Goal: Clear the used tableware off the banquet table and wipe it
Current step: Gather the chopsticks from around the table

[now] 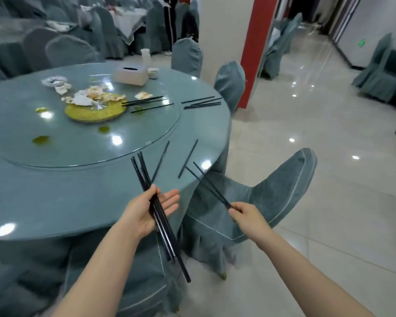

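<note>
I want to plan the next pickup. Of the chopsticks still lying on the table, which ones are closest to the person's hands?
The two single chopsticks lying apart on the near rim, just above the left hand. The other groups lie far across, by the gold plate and at the far right edge.

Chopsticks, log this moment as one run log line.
left hand: holds chopstick bundle | right hand: pinches chopstick pair | loose chopsticks: on table | wiping: not started
</note>
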A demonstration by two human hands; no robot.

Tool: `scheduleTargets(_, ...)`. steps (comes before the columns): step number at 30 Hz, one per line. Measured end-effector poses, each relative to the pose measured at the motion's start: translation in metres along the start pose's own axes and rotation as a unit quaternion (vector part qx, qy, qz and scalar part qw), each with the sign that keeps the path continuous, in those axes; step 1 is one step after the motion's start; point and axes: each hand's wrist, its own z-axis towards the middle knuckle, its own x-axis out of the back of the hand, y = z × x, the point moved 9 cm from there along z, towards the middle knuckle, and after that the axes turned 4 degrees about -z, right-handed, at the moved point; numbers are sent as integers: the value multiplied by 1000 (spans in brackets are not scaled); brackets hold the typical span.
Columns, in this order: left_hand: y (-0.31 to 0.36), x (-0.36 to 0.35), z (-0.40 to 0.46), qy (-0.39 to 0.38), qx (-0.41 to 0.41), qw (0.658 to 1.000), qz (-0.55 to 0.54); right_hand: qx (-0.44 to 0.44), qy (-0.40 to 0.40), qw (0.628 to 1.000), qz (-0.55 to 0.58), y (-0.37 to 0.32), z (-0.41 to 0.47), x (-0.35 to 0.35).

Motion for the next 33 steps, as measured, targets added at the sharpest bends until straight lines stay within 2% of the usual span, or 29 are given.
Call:
scheduleTargets(4, 29, 29, 22, 38, -35, 997, -51, 2, -40, 998, -40, 4, 43, -22)
scheduleTargets(10, 69, 63, 51, 82, -75, 989, -101, 4, -33, 998, -61, -9, 110, -50)
scheduleTargets(19, 101, 114, 76, 193, -112, 959, -176, -33, -1, 997, -64, -28, 227, -91)
scheduleTargets(23, 110, 133, 84, 257, -139, 932, -215, -28, -28, 989, -143, -37, 290, -123)
scheduleTargets(28, 103, 140, 88, 307, -137, 912, -234, -31, 11, 966, -258, -46, 330, -149)
scheduleTargets(33, 109, 140, 87, 344, -152, 895, -241, -12, -74, 954, -289, -70, 351, -201)
